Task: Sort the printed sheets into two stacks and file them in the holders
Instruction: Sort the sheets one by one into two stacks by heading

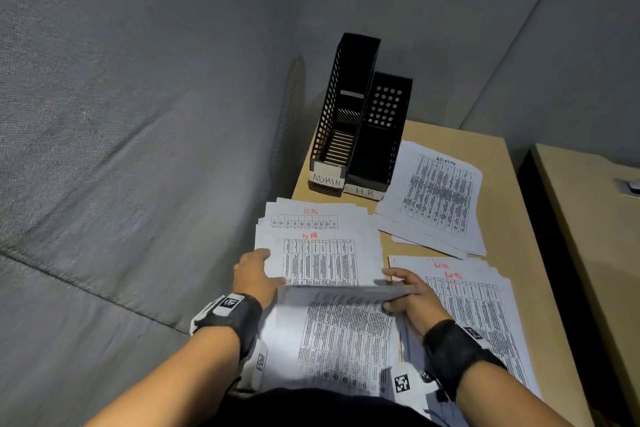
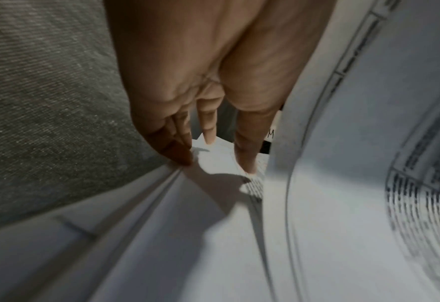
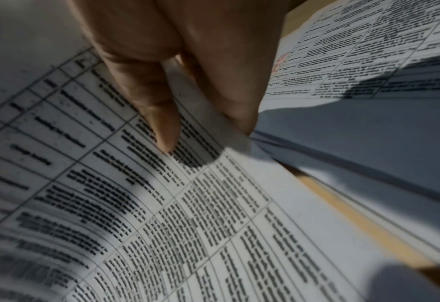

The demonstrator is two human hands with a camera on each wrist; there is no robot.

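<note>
Two black mesh holders stand at the table's back, labelled ADMIN (image 1: 341, 114) and HR (image 1: 379, 135). Right of them lies a fanned ADMIN stack (image 1: 436, 198). An HR stack (image 1: 318, 253) lies mid-left and another HR pile (image 1: 478, 305) at the right front. A printed sheet (image 1: 343, 340) (image 3: 188, 214) is lifted in front of me, its far edge curling up. My right hand (image 1: 394, 288) (image 3: 206, 132) pinches that sheet's far right edge between thumb and fingers. My left hand (image 1: 254, 269) (image 2: 213, 159) rests with straight fingers on the left HR stack's edge.
The small wooden table (image 1: 512, 218) is largely covered with paper. Grey fabric (image 1: 104, 184) rises close along the left and behind the holders. A second wooden surface (image 1: 588, 218) stands to the right across a dark gap.
</note>
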